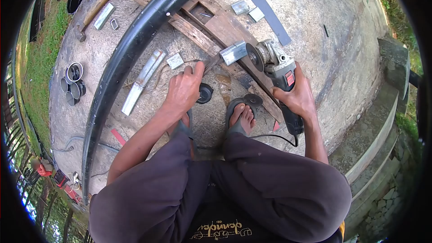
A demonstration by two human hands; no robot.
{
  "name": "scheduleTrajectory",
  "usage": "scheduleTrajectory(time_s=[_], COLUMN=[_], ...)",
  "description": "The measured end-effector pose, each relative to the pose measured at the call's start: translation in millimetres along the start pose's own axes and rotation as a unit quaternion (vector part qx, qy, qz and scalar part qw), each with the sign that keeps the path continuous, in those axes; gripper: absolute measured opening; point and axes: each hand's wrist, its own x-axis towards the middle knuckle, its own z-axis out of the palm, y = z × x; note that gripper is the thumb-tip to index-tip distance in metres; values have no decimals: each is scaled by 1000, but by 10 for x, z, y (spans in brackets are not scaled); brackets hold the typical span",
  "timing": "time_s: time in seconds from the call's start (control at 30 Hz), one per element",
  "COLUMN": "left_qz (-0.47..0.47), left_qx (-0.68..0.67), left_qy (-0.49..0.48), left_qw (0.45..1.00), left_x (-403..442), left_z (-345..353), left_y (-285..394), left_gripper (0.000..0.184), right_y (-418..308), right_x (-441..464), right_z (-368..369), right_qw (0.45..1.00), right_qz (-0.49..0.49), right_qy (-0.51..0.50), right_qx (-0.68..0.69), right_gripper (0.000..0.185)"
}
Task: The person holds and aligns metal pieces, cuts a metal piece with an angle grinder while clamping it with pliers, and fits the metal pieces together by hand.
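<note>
My right hand (299, 93) is wrapped round the body of an angle grinder (280, 69). The grinder's dark disc (255, 57) is at the right end of a short galvanized metal tube (233, 53); whether it touches I cannot tell. My left hand (185, 86) is closed on dark, rusty pliers (213, 63), whose jaws reach the tube's left end. The tube lies over wooden boards (195, 34). A black tape measure (205, 93) sits just beside my left hand, and a loose disc (253, 101) is near my right foot.
A long black pipe (130, 47) curves across the left side. Cut metal pieces (240, 6), a longer galvanized tube (144, 82), a hammer (94, 14) and round pipe offcuts (73, 83) lie on the concrete. The grinder's cord (279, 138) runs by my feet. Concrete steps (373, 130) rise at right.
</note>
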Motion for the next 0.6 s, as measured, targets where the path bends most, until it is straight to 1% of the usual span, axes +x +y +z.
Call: scheduleTrajectory(time_s=[0.07, 0.1, 0.17, 0.27, 0.37, 0.47, 0.6], left_qz=[12, 33, 75, -10, -60, -92, -114], left_qx=[-27, -44, -77, -135, -191, -225, -232], left_qy=[15, 57, 141, 75, 56, 16, -7], left_qw=[999, 997, 984, 988, 978, 970, 966], left_x=[-9, -5, 36, 82, 67, 85, 123], left_z=[-15, 25, 134, 132, 115, 56, -48], left_y=[52, 17, -97, -126, -29, 24, -24], left_gripper=[30, 28, 23, 19, 17, 16, 18], right_y=[99, 128, 99, 58, -32, -63, -77], right_x=[-1, 8, 25, 68, 109, 139, 204], right_z=[38, 53, 31, 23, 40, 31, 23], right_qw=[1000, 1000, 1000, 1000, 1000, 999, 998], right_qz=[-17, -27, -15, -10, -12, -6, -18], right_qy=[12, 16, 0, -24, -24, -26, -31], right_qx=[1, 1, 9, 8, -12, -32, -53], right_gripper=[91, 89, 86, 85, 86, 87, 87])
